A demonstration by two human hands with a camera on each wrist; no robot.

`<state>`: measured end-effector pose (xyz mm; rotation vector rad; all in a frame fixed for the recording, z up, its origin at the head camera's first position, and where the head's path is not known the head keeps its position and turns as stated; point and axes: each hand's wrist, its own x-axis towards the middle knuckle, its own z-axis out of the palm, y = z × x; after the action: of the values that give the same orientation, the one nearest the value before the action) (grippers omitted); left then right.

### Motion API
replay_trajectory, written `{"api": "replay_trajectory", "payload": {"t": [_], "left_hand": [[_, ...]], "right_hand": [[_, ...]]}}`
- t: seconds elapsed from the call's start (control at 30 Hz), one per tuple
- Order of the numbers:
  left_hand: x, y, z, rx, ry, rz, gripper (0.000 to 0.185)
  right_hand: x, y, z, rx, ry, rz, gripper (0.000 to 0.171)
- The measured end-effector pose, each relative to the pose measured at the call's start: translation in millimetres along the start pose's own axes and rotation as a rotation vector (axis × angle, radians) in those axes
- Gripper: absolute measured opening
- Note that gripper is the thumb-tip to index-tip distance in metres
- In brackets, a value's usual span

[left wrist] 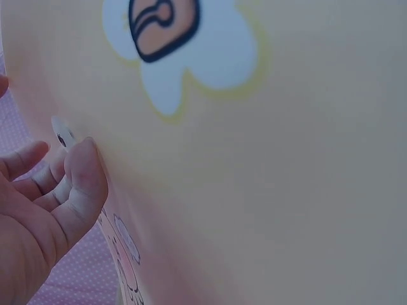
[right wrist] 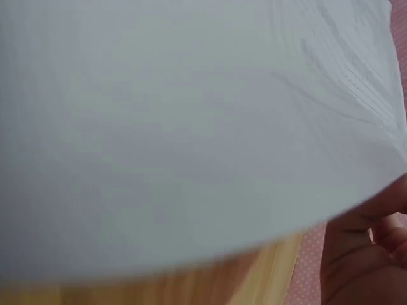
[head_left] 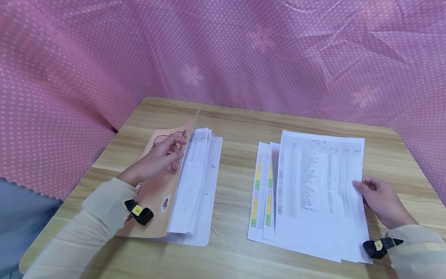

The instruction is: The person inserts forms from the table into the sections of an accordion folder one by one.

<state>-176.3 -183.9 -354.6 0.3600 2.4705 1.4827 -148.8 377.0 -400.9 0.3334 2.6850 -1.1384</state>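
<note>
My left hand (head_left: 163, 157) lifts the floppy orange folder cover (head_left: 156, 190) at 9 o'clock — my right hand (head_left: 381, 199) pinches thin, light printed sheets (head_left: 313, 186) by their edge at 3 o'clock.

A bare strip of tabletop (head_left: 237, 182) runs near to far between the orange folder (head_left: 158, 193) on the left and the paper stack (head_left: 313, 197) on the right. Pink dotted fabric (head_left: 223, 50) walls off the far and left sides.
</note>
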Motion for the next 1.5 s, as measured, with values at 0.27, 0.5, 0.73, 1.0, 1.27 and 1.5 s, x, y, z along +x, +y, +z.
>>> {"api": "replay_trajectory", "payload": {"t": [0.27, 0.5, 0.73, 1.0, 1.27, 1.5], "left_hand": [[-0.8, -0.5, 0.1, 0.001, 0.004, 0.002, 0.042], [-1.1, -1.3, 0.2, 0.012, 0.015, 0.006, 0.042], [-0.5, -2.2, -0.6, -0.007, 0.018, 0.011, 0.041], [0.0, -2.8, -1.5, -0.017, 0.025, 0.015, 0.040], [-1.0, -2.1, -1.8, -0.026, 0.018, 0.026, 0.039], [-0.7, -1.4, -2.3, -0.021, 0.026, 0.033, 0.038]], "right_hand": [[0.8, -12.9, 5.4, 0.254, 0.038, -0.032, 0.039], [-1.0, -22.0, 14.7, 0.355, -0.022, -0.075, 0.031], [-4.1, -29.3, 22.3, 0.423, -0.122, -0.061, 0.037], [-7.4, -39.6, 35.4, 0.400, -0.211, -0.076, 0.050], [-8.0, -50.8, 52.5, 0.441, -0.284, -0.089, 0.048], [-9.8, -59.0, 66.4, 0.462, -0.352, -0.089, 0.043]]}}
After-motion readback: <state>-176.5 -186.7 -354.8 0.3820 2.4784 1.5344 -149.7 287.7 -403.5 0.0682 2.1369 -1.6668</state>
